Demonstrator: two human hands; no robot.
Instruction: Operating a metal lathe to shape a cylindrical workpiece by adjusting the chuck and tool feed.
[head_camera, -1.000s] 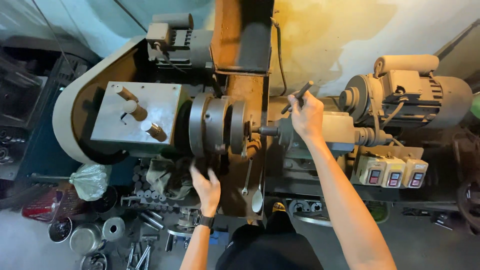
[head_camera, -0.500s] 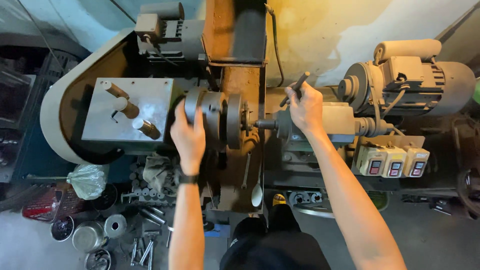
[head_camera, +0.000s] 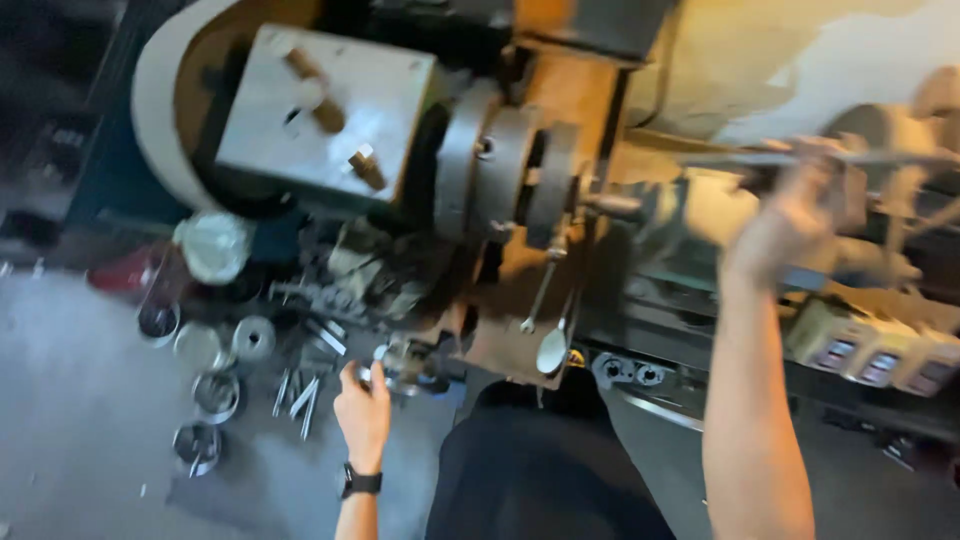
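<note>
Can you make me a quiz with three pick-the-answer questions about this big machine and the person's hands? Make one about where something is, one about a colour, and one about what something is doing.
1. Where is the left hand?
A. Low down, by the small metal parts in front of the machine
B. On the round chuck
C. On the switch boxes

2. What colour is the band on the left wrist?
A. White
B. Black
C. Red

3. What is the right hand doing?
A. Hanging loose at the side
B. Lying flat on the floor
C. Raised at the long handle on the right part of the machine

Answers:
1 A, the hand is down among the metal parts, well below the chuck.
2 B, a dark black strap circles the wrist.
3 C, the blurred hand is up at the handle; its exact grip is too blurred to tell.
</note>
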